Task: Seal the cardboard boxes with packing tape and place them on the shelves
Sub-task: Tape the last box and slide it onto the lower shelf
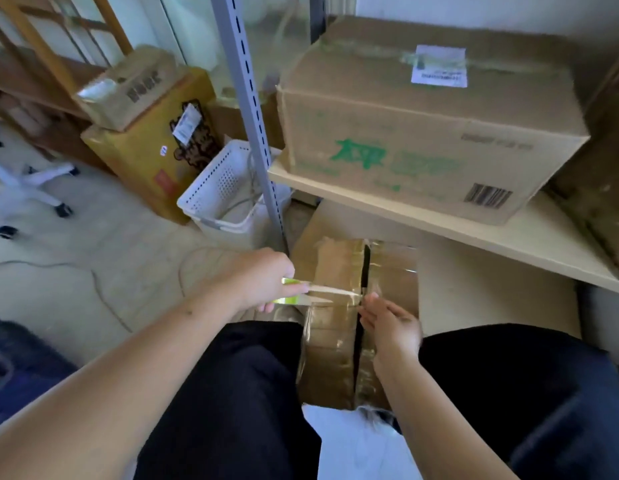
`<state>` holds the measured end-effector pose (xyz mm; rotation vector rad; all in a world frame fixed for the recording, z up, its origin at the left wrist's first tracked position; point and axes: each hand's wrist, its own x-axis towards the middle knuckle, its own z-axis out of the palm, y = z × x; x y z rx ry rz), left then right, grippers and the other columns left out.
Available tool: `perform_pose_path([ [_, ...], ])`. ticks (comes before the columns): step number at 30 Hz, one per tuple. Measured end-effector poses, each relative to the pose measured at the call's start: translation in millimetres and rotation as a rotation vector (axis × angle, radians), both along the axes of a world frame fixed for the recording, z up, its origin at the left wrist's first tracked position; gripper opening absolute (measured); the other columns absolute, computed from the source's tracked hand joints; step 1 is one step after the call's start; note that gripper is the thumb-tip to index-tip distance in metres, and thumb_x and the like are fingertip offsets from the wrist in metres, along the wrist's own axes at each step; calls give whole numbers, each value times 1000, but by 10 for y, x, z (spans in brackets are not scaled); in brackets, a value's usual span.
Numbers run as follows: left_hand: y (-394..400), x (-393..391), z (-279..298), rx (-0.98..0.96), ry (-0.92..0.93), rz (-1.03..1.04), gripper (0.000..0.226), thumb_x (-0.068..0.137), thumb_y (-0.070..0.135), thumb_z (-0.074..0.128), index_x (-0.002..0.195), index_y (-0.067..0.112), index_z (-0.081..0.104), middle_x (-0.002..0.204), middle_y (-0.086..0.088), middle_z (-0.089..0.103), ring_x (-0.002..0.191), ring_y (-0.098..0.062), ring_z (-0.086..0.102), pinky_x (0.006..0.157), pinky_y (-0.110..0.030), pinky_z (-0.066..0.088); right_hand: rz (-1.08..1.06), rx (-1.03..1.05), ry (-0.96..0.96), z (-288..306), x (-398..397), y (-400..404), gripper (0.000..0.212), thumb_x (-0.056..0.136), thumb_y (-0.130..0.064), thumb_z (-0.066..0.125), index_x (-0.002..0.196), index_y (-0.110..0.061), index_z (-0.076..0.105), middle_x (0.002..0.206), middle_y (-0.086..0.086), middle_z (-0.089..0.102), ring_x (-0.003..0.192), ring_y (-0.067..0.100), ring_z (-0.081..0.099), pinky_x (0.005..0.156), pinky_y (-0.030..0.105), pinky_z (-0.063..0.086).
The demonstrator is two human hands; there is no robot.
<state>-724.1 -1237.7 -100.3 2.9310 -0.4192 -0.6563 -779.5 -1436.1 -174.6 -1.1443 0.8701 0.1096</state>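
Note:
A small cardboard box point(330, 327) sits between my knees, its two top flaps meeting along a dark open seam. My left hand point(263, 280) grips a tape roll point(290, 291) with a green core at the box's left edge. A strip of clear tape point(330, 290) stretches from the roll rightwards across the flaps to the seam. My right hand point(391, 325) lies on the right flap, fingers straight, fingertips pressing the tape's end by the seam. A large taped box point(429, 133) with green print and a white label stands on the shelf board point(530, 233) above.
A grey slotted shelf upright point(256, 133) rises left of the shelf. A white perforated basket point(228, 192) stands on the floor beside it, with a yellow box point(152, 150) and a smaller box behind. A brown box point(602, 188) sits at the shelf's right. A chair base point(31, 188) lies far left.

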Motion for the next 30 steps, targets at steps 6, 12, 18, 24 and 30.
perform_pose_path([
  [6,45,347,-518,0,10,-57,55,95,59,49,65,12,50,45,3,63,42,-7,62,52,-24,51,-86,-86,146,-356,161,102,9,91,-25,71,82,-23,69,89,4,75,90,20,71,92,36,55],
  [12,158,401,-679,91,15,-77,53,96,57,49,66,14,55,50,4,66,44,-5,62,49,-20,41,-72,-31,222,-529,123,219,11,91,-28,70,94,-20,76,103,3,76,98,21,71,96,41,54],
  [18,287,398,-827,96,81,-3,52,96,58,48,65,16,50,52,3,67,43,-6,62,51,-21,39,18,177,308,-528,187,278,18,91,-31,70,97,-15,75,94,9,77,90,30,72,88,46,57],
  [24,261,437,-948,112,183,29,48,96,55,51,67,17,46,54,2,67,36,-4,57,50,-22,36,151,478,341,-371,327,310,18,93,-22,66,102,-7,67,88,10,69,82,24,66,81,37,54],
  [30,242,515,-1077,153,238,28,43,96,51,55,74,14,57,56,0,69,48,-13,67,60,-23,53,243,-146,248,-386,232,375,44,90,-13,70,131,-9,57,108,7,69,98,20,66,89,35,55],
])
